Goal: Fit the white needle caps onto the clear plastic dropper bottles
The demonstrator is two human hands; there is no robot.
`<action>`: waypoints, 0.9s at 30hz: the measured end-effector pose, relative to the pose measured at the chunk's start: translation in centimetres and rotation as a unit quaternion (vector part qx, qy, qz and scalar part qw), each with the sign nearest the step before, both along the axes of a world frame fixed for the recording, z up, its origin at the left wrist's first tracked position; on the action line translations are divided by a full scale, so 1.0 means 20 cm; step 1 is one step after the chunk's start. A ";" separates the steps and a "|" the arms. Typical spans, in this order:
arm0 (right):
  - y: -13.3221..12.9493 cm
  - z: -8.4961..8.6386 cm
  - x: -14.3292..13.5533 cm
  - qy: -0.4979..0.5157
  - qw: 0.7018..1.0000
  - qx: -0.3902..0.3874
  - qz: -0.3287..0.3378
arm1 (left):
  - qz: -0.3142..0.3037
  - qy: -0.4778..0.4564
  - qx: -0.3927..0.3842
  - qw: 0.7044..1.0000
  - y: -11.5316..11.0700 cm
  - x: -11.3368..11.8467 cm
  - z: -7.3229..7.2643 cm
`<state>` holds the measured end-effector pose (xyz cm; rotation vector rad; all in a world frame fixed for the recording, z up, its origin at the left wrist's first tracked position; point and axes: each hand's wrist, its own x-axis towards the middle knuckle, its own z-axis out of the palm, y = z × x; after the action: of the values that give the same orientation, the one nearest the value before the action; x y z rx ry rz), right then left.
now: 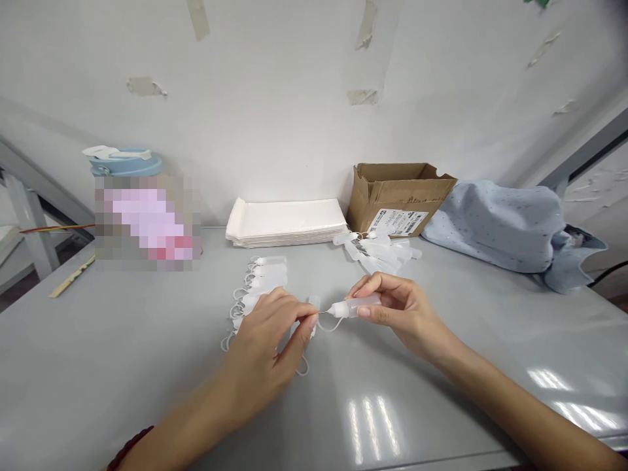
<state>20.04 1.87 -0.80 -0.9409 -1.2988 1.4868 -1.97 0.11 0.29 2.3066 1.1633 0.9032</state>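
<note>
My right hand [400, 304] is closed around a small translucent needle-tip squeeze bottle [360, 305] lying nearly level, nozzle to the left. A thin metal needle [324, 312] bridges the bottle's white nozzle and the fingertips of my left hand [275, 333], which pinch its far end. From the bottle's neck a white cap strap [331, 328] curves down. Under and behind my left hand lies a row of similar bottles [269, 267], their looped straps toward the left; my hand partly hides them. Another bottle part [314, 301] shows just behind my left fingertips.
A loose pile of bottles [385, 252] lies before an open cardboard box [400, 196]. To its left is a stack of white padded envelopes [289, 219]. A light blue cloth bundle [495, 226] sits at right; a blue container [127, 162] and blurred pink item [147, 219] at left.
</note>
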 end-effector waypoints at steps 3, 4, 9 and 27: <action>0.00 0.00 0.00 0.001 1.000 0.001 0.006 | -0.003 0.000 0.003 1.000 0.00 0.00 0.00; 0.00 0.00 0.00 0.001 1.000 0.001 0.006 | -0.004 -0.002 0.004 1.000 0.00 0.00 0.00; 0.00 -0.01 0.00 0.006 1.000 0.000 0.004 | -0.014 -0.013 0.012 1.000 0.01 0.00 -0.01; -0.01 0.00 -0.01 0.024 1.000 -0.001 -0.007 | -0.017 -0.008 0.011 1.000 0.01 0.00 0.00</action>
<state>19.91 1.63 -0.73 -0.9071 -1.2543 1.4916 -1.91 0.22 0.32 2.3244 1.1093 0.9257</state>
